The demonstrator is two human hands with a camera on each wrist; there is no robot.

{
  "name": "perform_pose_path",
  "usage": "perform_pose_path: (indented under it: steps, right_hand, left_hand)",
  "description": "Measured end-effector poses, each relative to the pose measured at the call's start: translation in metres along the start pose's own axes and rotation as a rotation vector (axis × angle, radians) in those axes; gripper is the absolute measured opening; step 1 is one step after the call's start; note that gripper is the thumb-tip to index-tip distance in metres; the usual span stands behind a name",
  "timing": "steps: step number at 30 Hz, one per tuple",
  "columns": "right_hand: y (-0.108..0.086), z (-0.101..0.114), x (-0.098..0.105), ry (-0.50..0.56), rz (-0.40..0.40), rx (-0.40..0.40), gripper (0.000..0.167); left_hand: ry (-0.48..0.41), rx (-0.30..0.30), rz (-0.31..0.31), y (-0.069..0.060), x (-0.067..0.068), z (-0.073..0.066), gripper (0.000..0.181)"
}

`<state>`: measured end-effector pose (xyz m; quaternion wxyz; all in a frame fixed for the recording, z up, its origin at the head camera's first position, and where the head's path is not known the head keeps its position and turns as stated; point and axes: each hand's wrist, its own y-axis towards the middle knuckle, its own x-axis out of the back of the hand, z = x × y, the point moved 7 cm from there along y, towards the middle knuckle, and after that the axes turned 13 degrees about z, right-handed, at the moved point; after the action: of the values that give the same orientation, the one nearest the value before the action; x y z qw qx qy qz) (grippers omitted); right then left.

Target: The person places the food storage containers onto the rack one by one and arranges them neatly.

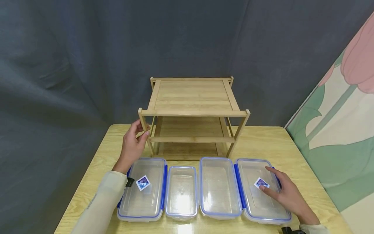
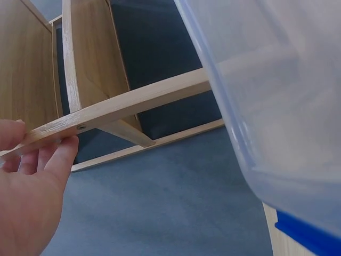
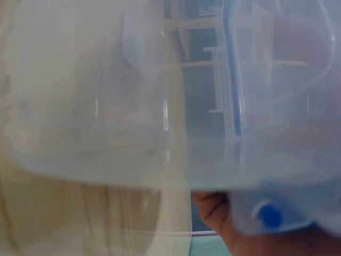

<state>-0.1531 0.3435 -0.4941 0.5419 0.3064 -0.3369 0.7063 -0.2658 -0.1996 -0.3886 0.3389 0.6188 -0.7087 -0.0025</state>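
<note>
In the head view, my left hand (image 1: 135, 146) grips the front left leg of a small wooden shelf rack (image 1: 193, 112), thumb on one side and fingers on the other. The left wrist view shows the same hold on the wooden leg (image 2: 122, 104). My right hand (image 1: 284, 191) lies over the rightmost clear food container (image 1: 257, 208), its thumb by the label and index finger extended near the far right corner. Its other fingers are partly hidden at the container's side. In the right wrist view, clear plastic and a blue-dotted clip (image 3: 270, 215) cover most of that hand.
To the left along the table front stand a labelled lidded container (image 1: 146, 204), a smaller clear container (image 1: 181, 185) and another clear container (image 1: 220, 182). A dark curtain (image 1: 187, 39) hangs behind. Flower-patterned fabric (image 1: 344, 130) borders the table (image 1: 93, 172) on the right.
</note>
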Motion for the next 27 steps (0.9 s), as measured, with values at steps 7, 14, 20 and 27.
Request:
perform_pose_path:
  steps: [7, 14, 20, 27]
  right_hand:
    - [0.000, -0.011, -0.004, 0.066, 0.054, -0.052, 0.092]
    - [0.003, -0.023, -0.008, 0.197, 0.117, -0.109, 0.091]
    - [0.003, -0.028, -0.012, 0.281, 0.157, -0.141, 0.089]
    - [0.004, -0.032, -0.016, 0.392, 0.167, -0.137, 0.086]
  left_hand:
    - [-0.023, 0.016, 0.000, -0.001, -0.003, 0.003, 0.044]
    - [-0.034, 0.011, 0.006, 0.001, -0.001, 0.004, 0.044]
    - [-0.035, 0.003, 0.005, 0.001, -0.001, 0.006, 0.044]
    - [-0.040, 0.008, 0.008, 0.001, -0.001, 0.006, 0.044]
